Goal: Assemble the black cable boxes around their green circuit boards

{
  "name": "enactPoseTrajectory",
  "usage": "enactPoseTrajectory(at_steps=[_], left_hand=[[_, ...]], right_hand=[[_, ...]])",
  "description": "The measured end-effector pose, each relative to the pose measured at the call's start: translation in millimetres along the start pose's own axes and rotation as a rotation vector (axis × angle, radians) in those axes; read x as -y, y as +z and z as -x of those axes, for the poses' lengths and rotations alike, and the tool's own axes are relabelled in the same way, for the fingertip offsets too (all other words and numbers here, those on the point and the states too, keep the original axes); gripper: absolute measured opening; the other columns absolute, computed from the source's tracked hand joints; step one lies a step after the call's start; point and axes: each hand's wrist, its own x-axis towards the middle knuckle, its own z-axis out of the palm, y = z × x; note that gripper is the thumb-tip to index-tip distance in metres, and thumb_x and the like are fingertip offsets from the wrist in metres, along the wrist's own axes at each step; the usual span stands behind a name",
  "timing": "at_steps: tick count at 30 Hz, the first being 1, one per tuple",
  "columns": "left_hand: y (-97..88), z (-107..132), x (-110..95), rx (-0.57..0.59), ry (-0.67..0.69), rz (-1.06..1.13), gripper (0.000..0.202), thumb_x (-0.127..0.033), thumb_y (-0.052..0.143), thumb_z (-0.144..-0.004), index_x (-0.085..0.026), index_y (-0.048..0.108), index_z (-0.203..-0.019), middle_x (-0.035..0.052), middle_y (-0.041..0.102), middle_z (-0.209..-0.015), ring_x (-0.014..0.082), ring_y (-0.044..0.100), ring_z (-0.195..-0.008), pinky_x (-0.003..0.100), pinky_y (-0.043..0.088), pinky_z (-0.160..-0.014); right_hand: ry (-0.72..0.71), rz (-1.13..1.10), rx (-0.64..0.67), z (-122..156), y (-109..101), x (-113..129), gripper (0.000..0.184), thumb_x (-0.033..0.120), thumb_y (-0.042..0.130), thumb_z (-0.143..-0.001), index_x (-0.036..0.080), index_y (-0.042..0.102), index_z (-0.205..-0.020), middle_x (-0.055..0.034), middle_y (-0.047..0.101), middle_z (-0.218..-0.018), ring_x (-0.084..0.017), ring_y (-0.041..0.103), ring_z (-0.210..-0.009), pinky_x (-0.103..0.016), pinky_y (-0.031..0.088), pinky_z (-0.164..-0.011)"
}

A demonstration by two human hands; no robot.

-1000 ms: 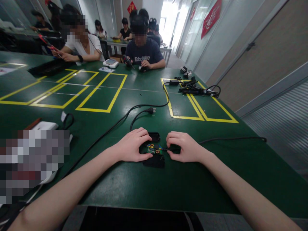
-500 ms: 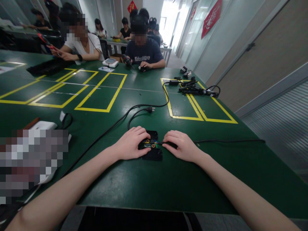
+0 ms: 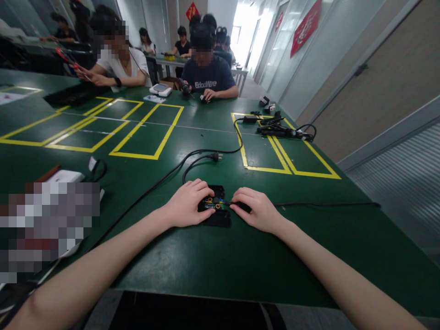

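Note:
A small green circuit board (image 3: 216, 204) with copper-coloured coils lies in the middle of an opened black plastic casing (image 3: 220, 219), whose halves spread to the far and near sides. My left hand (image 3: 188, 204) grips the board's left end between thumb and fingers, which hide part of it. Just right of the board, my right hand (image 3: 256, 207) is closed on a black cable (image 3: 326, 204) where it meets the board by thin coloured wires. That cable runs off to the right along the table. Beyond my left hand rests a black power plug (image 3: 215, 157) on its cord.
The green table (image 3: 192, 266) carries yellow tape outlines (image 3: 137, 157). A bundle of black adapters and cables (image 3: 282, 130) lies at the far right. A long black cord (image 3: 151, 188) crosses left of my hands. Across the table sits a co-worker (image 3: 209, 73) holding a power screwdriver.
Both hands keep their hold. My right hand has shifted very slightly left toward the board, and the whole view has tilted a little.

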Motion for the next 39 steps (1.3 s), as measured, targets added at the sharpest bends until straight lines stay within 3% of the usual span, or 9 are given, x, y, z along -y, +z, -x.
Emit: enactPoseTrajectory(at_steps=[4, 8, 12, 15, 19, 22, 27, 39], left_hand=[[1.4, 1, -2, -0.04, -0.002, 0.015, 0.028, -0.034, 0.074, -0.086, -0.02, 0.066, -0.109, 0.0079, 0.068, -0.107, 0.0276, 0.062, -0.103, 0.044, 0.054, -0.09], [-5.1, 2, 0, -0.112, 0.007, 0.018, 0.038, -0.044, 0.077, -0.084, -0.02, 0.064, -0.11, 0.0085, 0.064, -0.109, 0.0274, 0.062, -0.102, 0.041, 0.056, -0.085], [-18.1, 2, 10, -0.083, -0.011, -0.024, 0.022, -0.037, 0.069, -0.087, -0.02, 0.061, -0.099, 0.0049, 0.064, -0.098, 0.0221, 0.063, -0.087, 0.034, 0.051, -0.073], [-24.0, 2, 16, -0.017, -0.002, -0.025, 0.015, -0.031, 0.067, -0.083, -0.021, 0.057, -0.085, 0.0011, 0.061, -0.084, 0.0184, 0.059, -0.076, 0.028, 0.043, -0.066], [-23.0, 1, 15, 0.066, -0.064, 0.026, 0.017, -0.028, 0.066, -0.079, -0.021, 0.052, -0.074, -0.0015, 0.056, -0.075, 0.0145, 0.051, -0.064, 0.026, 0.035, -0.059], [-20.6, 0, 12, 0.122, -0.112, 0.072, 0.018, -0.027, 0.066, -0.078, -0.02, 0.051, -0.07, -0.0035, 0.054, -0.066, 0.0128, 0.048, -0.058, 0.025, 0.031, -0.058], [-19.3, -1, 11, 0.143, -0.138, 0.098, 0.015, -0.026, 0.066, -0.078, -0.019, 0.055, -0.07, -0.0044, 0.055, -0.062, 0.0122, 0.048, -0.056, 0.025, 0.03, -0.058], [-19.4, -1, 10, 0.141, -0.126, 0.075, 0.015, -0.029, 0.065, -0.081, -0.02, 0.056, -0.072, -0.0045, 0.057, -0.063, 0.0121, 0.049, -0.056, 0.024, 0.028, -0.057]], right_hand=[[0.01, -0.015, -0.007, -1, -1, 0, 0.009, 0.022, 0.058, -0.1, 0.021, 0.063, -0.092, -0.0069, 0.07, -0.089, -0.021, 0.067, -0.083, -0.034, 0.056, -0.072], [0.014, -0.019, -0.012, -2, -1, 1, 0.01, 0.022, 0.059, -0.1, 0.021, 0.064, -0.091, -0.0066, 0.07, -0.088, -0.021, 0.067, -0.081, -0.034, 0.055, -0.07], [0.025, -0.029, -0.001, -1, -2, 1, 0.009, 0.022, 0.06, -0.099, 0.021, 0.066, -0.092, -0.007, 0.071, -0.09, -0.021, 0.068, -0.083, -0.034, 0.055, -0.072], [0.035, -0.041, 0.007, -1, -2, 1, 0.01, 0.021, 0.059, -0.1, 0.019, 0.069, -0.103, -0.0073, 0.071, -0.092, -0.021, 0.068, -0.083, -0.034, 0.056, -0.073], [0.03, -0.057, 0.045, 0, -1, 0, 0.033, 0.02, 0.054, -0.101, 0.02, 0.064, -0.133, -0.0074, 0.07, -0.098, -0.021, 0.067, -0.087, -0.034, 0.057, -0.075], [-0.006, -0.057, 0.107, 0, -1, -1, 0.043, 0.017, 0.05, -0.102, 0.024, 0.059, -0.143, -0.0076, 0.068, -0.105, -0.019, 0.067, -0.089, -0.032, 0.057, -0.076], [-0.03, 0.0, 0.178, -2, -1, 1, 0.042, 0.013, 0.047, -0.101, 0.021, 0.061, -0.14, -0.0077, 0.066, -0.101, -0.02, 0.065, -0.087, -0.032, 0.054, -0.074], [-0.012, -0.009, 0.154, -2, 0, 1, 0.037, 0.014, 0.049, -0.1, 0.02, 0.062, -0.135, -0.0083, 0.068, -0.102, -0.02, 0.066, -0.088, -0.032, 0.055, -0.075]])
